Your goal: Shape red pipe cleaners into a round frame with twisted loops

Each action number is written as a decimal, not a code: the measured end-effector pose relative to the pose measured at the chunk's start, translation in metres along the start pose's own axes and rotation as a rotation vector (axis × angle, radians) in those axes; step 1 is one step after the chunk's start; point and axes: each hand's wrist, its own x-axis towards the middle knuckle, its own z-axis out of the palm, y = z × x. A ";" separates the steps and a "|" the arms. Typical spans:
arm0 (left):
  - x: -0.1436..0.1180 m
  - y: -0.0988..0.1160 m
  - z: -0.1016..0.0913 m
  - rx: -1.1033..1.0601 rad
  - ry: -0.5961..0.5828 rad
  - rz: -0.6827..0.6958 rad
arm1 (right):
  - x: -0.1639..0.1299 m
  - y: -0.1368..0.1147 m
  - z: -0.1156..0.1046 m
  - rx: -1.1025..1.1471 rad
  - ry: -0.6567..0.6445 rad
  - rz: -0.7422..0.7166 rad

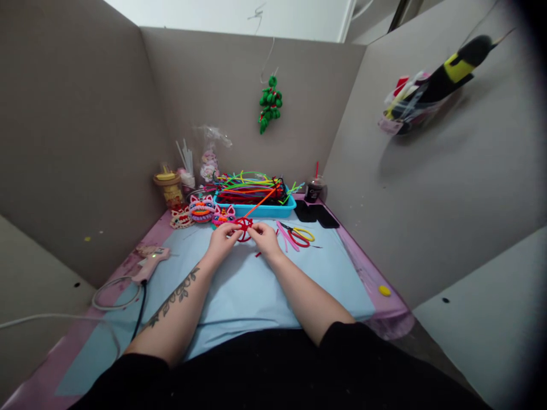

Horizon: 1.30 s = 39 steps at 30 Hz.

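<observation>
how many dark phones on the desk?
2: the two dark phones lie side by side at the desk's far right, one beside the blue tray, the other to its right. None hidden that I can see.

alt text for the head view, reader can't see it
Both hands, left hand and right hand, pinch a red pipe-cleaner shape over a blue mat. Behind sits a blue tray of pipe cleaners; scissors lie right, a glue gun left.

Head camera looks forward, down (near) at table (pixel 342 285)
</observation>
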 end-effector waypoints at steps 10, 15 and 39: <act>-0.011 0.004 0.024 -0.227 0.150 -0.132 | -0.003 -0.001 0.006 0.110 0.171 0.007; -0.008 0.006 0.023 -0.418 0.110 -0.221 | -0.009 -0.003 0.017 0.165 0.076 0.023; -0.003 0.000 0.015 -0.500 0.103 -0.328 | -0.008 -0.004 0.009 0.022 0.001 -0.017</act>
